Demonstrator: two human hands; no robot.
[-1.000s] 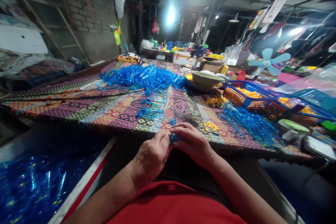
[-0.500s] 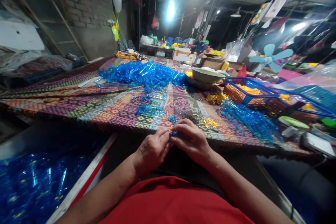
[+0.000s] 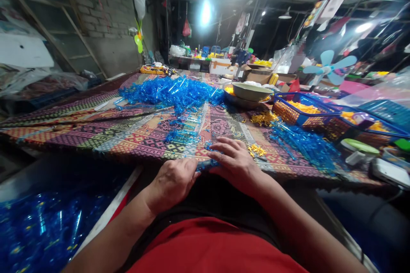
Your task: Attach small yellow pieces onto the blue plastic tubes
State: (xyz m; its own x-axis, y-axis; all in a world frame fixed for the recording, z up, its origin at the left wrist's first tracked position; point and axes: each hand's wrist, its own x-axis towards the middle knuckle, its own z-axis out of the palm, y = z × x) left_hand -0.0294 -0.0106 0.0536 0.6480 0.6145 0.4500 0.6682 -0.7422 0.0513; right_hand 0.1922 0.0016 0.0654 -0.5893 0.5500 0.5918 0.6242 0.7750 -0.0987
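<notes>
"What sort of place is this, please?"

"I think it is a small workshop, with a rough brick wall (image 3: 110, 13) at upper left."

"What else shows it?"

"A long mat-covered table (image 3: 141, 136) carries a big heap of blue plastic parts (image 3: 169, 94), and at right stand blue baskets (image 3: 288, 113) of yellow pieces (image 3: 303, 108)."

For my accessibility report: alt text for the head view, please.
Left hand and right hand rest on a strip of blue plastic pieces at the edge of a patterned tablecloth, with a heap of blue pieces beyond.
</notes>
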